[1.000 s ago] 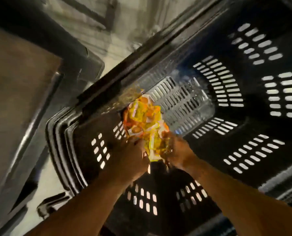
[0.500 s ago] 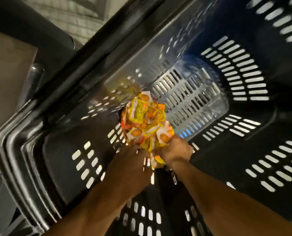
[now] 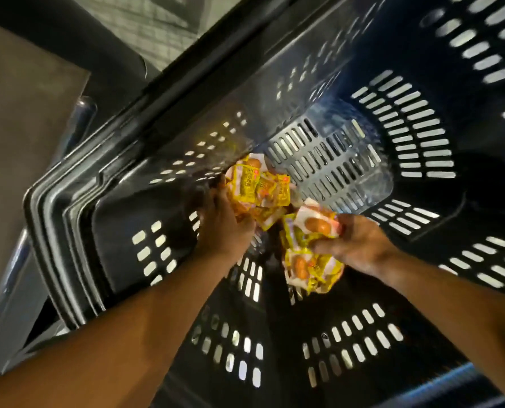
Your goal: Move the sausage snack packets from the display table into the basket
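Both my hands are deep inside a dark slotted plastic basket [image 3: 121,219]. My left hand [image 3: 223,223] touches a cluster of yellow and white sausage snack packets [image 3: 261,184] lying by the basket's left wall; its fingers are hidden behind the back of the hand. My right hand [image 3: 354,245] grips a second bunch of sausage snack packets [image 3: 310,251], with some packets hanging below the fingers above the basket floor. The two bunches are a short gap apart.
The basket's thick rim [image 3: 186,92] runs diagonally from lower left to upper right. A brown surface [image 3: 24,113] lies beyond it at the left, with a metal rail [image 3: 77,125] beside it. Tiled floor [image 3: 145,22] shows at the top.
The single bundle held between both hands has split in two. My hands have moved apart, the left bunch lower toward the basket wall, the right bunch pulled to the right.
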The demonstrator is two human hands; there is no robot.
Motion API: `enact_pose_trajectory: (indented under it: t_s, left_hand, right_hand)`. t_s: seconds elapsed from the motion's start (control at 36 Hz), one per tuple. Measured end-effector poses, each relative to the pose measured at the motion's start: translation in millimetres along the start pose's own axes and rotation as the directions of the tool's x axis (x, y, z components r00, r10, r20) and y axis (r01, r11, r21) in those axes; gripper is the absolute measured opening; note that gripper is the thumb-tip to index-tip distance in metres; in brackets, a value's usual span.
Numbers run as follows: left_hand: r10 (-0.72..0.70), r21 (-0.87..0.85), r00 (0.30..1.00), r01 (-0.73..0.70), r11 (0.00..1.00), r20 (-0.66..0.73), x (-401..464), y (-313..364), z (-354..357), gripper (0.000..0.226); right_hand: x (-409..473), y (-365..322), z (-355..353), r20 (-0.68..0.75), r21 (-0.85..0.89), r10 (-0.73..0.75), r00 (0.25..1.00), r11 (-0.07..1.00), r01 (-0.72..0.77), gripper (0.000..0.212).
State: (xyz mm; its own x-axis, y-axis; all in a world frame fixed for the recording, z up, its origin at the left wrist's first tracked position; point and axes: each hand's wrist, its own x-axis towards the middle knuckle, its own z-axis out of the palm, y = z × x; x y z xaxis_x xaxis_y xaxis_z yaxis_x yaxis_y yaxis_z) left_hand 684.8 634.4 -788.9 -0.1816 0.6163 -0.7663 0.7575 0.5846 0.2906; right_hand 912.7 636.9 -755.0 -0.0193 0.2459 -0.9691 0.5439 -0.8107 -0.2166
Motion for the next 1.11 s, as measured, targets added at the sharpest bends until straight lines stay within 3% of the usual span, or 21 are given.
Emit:
enact_pose_trajectory:
  t_s: [0.11, 0.22, 0.39, 0.44, 0.53, 0.64, 0.75, 0.86, 1.0, 1.11]
  left_hand:
    - [-0.106, -0.134, 0.989, 0.092, 0.987, -0.102, 22.7, 12.1, 15.9, 0.077]
    - [-0.145, -0.328, 0.988, 0.118, 0.937, -0.061, 44.7, 18.9, 33.3, 0.089]
    - [-0.246, -0.413, 0.969, 0.209, 0.886, -0.036, 66.0, 23.3, 38.9, 0.106]
    - [-0.243, -0.419, 0.968, 0.243, 0.875, 0.056, 66.8, 21.6, 41.1, 0.096]
    - [-0.198, -0.358, 0.979, 0.204, 0.911, 0.055, 62.2, 17.9, 46.6, 0.075]
    - [-0.187, -0.297, 0.981, 0.192, 0.935, 0.045, 58.4, 13.3, 49.6, 0.085]
    - [-0.171, -0.326, 0.983, 0.183, 0.928, 0.064, 60.4, 2.5, 53.2, 0.05]
    - [-0.166, -0.234, 0.979, 0.19, 0.953, 0.122, 57.8, -7.0, 41.0, 0.057]
    - [-0.179, -0.217, 0.968, 0.216, 0.952, 0.175, 53.5, -13.7, 25.4, 0.045]
    - [-0.222, -0.294, 0.959, 0.267, 0.918, 0.177, 54.0, -16.8, 27.4, 0.036]
  right_hand:
    - [12.3, 11.6, -34.1, -0.142, -0.045, -0.001, 0.99, 0.999, -0.006, 0.035]
    - [36.9, 24.1, -44.6, -0.281, 0.144, 0.053, 0.958, 0.989, -0.012, 0.045]
    - [64.2, 28.7, -30.4, -0.261, 0.044, 0.012, 0.965, 0.999, 0.0, 0.068]
    - [65.5, 26.8, -23.9, -0.295, -0.05, 0.004, 0.955, 0.999, -0.019, 0.074]
    - [66.1, 24.7, -17.2, -0.319, 0.008, 0.044, 0.947, 0.999, -0.043, 0.069]
    - [69.6, 21.7, -14.3, -0.336, -0.007, 0.076, 0.939, 0.996, -0.084, 0.065]
    - [69.0, 24.5, -11.3, -0.279, 0.085, 0.121, 0.953, 0.991, -0.101, 0.078]
    - [65.3, 24.0, -6.7, -0.243, 0.131, 0.143, 0.959, 0.985, -0.113, 0.076]
    - [58.3, 27.3, -7.5, -0.245, 0.123, 0.18, 0.953, 0.98, -0.153, 0.076]
    - [54.4, 26.8, -6.7, -0.271, 0.161, 0.186, 0.944, 0.976, -0.146, 0.094]
